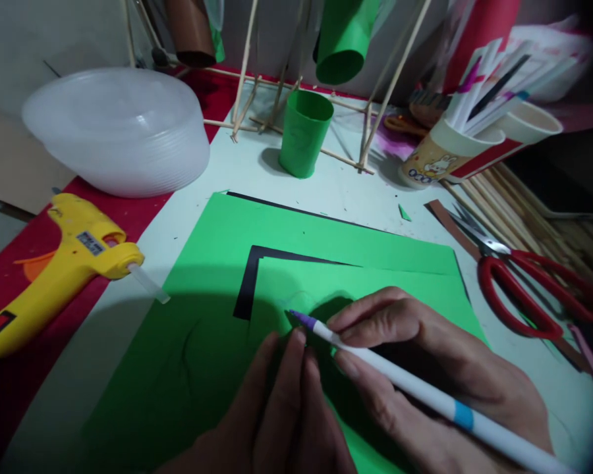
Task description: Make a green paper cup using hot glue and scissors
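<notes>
My right hand (pixel 415 355) grips a white marker pen (pixel 405 378) with a purple tip and a blue band. Its tip meets a smaller sheet of green paper (pixel 390 283), close to a faint curved line. Just left of the pen tip, my left hand (pixel 286 408) has its fingers bunched together and pressed down on the green paper. What lies under those fingertips, if anything, is hidden. Beneath the smaller sheet is a larger green sheet (pixel 202 250), with a strip of black paper (pixel 247 283) showing between them.
A yellow glue gun (pixel 79 243) and stacked clear plastic bowls (pixel 123 138) are at left. Behind the paper stands a green cup (pixel 306 135) by a wooden stick frame (pixel 370 141). Red-handled scissors (pixel 518 263), a paper cup of pens (pixel 439 155) and wooden sticks (pixel 504 204) occupy the right.
</notes>
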Demonstrator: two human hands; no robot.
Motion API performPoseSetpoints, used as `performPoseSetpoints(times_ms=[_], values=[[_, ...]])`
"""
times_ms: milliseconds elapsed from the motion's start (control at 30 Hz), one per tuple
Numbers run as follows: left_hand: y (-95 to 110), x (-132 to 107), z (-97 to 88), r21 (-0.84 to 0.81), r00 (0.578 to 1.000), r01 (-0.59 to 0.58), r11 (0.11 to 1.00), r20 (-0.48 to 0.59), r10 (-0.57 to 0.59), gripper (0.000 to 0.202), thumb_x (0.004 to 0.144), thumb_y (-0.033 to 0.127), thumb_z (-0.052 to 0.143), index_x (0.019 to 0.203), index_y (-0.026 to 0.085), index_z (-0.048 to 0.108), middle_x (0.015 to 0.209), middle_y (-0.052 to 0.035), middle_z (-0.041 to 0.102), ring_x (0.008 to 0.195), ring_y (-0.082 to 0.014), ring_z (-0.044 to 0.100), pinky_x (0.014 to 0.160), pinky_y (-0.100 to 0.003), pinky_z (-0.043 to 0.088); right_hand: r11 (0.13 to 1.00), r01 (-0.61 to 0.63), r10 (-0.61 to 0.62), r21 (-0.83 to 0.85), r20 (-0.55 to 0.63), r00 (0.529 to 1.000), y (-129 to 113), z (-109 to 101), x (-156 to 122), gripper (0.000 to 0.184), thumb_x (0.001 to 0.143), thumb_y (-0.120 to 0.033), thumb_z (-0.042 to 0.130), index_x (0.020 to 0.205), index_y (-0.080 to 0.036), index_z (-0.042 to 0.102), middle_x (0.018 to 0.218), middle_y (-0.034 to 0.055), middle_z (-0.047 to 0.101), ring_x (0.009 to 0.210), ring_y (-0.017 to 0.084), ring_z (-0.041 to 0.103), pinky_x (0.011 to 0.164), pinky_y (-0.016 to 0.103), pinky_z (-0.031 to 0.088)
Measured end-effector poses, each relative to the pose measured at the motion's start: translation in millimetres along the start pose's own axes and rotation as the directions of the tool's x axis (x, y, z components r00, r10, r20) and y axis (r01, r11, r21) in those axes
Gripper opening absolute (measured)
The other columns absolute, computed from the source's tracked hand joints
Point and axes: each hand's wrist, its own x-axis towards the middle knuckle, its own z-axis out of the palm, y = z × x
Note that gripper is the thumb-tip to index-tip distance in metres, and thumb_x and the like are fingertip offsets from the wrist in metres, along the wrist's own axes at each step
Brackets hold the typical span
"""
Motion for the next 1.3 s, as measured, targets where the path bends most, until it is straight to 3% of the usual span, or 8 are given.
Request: performPoseSetpoints(times_ms=[167,367,567,733,967,1300], values=[[-5.0,-1.9,5.1,0.044,0.994,-0.106,0.993,-0.024,0.107,0.015,0.097,0.022,0.050,0.099,0.014,0.062,0.105,-0.0062,0.072,0.101,-0.0231,0.071,0.100,-0.041,0.057,0.998,-0.024,0.026,0.057,-0.035,0.999,2.3,4.3,-0.5,0.012,0.081,-0.016,0.072,0.085,-0.027,0.071,0.085,0.0036,0.074,0.074,0.022,0.071,0.067,0.032,0.064],[-3.6,-1.9,3.9,0.070,0.994,-0.106,0.992,-0.031,0.109,0.014,0.097,0.021,0.049,0.099,0.014,0.061,0.106,-0.0057,0.070,0.101,-0.0234,0.070,0.094,-0.039,0.059,0.997,-0.020,0.023,0.073,-0.036,0.999,4.4,5.9,-2.6,0.014,0.080,-0.014,0.073,0.087,-0.026,0.072,0.087,0.0008,0.074,0.076,0.018,0.072,0.070,0.024,0.063],[-6.6,-0.3,3.6,0.079,0.991,-0.131,0.988,-0.023,0.133,0.014,0.097,0.023,0.050,0.099,0.014,0.061,0.101,-0.0052,0.071,0.100,-0.0218,0.069,0.106,-0.043,0.051,0.999,0.048,-0.048,-0.013,0.034,0.998,2.6,2.0,4.7,0.011,0.080,-0.015,0.074,0.086,-0.024,0.072,0.085,-0.0011,0.076,0.075,0.014,0.074,0.070,0.018,0.062],[-8.0,-0.5,4.2,0.104,0.987,-0.160,0.982,-0.009,0.161,0.013,0.096,0.025,0.053,0.100,0.015,0.061,0.102,-0.0044,0.071,0.101,-0.0218,0.069,0.108,-0.045,0.049,0.999,-0.015,0.016,-0.031,0.043,0.999,4.2,1.5,3.4,0.012,0.081,-0.016,0.074,0.089,-0.025,0.071,0.092,-0.0008,0.077,0.078,0.016,0.075,0.071,0.020,0.063],[-6.9,-0.4,4.9,0.100,0.990,-0.140,0.985,-0.009,0.141,0.013,0.096,0.026,0.053,0.099,0.015,0.060,0.102,-0.0039,0.070,0.099,-0.0214,0.070,0.107,-0.044,0.051,1.000,-0.001,0.000,0.013,0.054,0.999,5.1,0.5,1.3,0.015,0.081,-0.013,0.073,0.092,-0.024,0.070,0.094,-0.0006,0.076,0.083,0.015,0.075,0.071,0.017,0.061],[-8.3,1.1,4.0,0.114,0.989,-0.138,0.984,-0.040,0.143,0.016,0.099,0.023,0.046,0.096,0.015,0.060,0.097,-0.0027,0.071,0.097,-0.0199,0.071,0.085,-0.034,0.062,0.999,0.010,-0.007,-0.051,0.054,0.999,4.0,-1.0,0.8,0.015,0.082,-0.013,0.073,0.092,-0.024,0.070,0.094,-0.0007,0.076,0.081,0.014,0.074,0.073,0.018,0.062]])
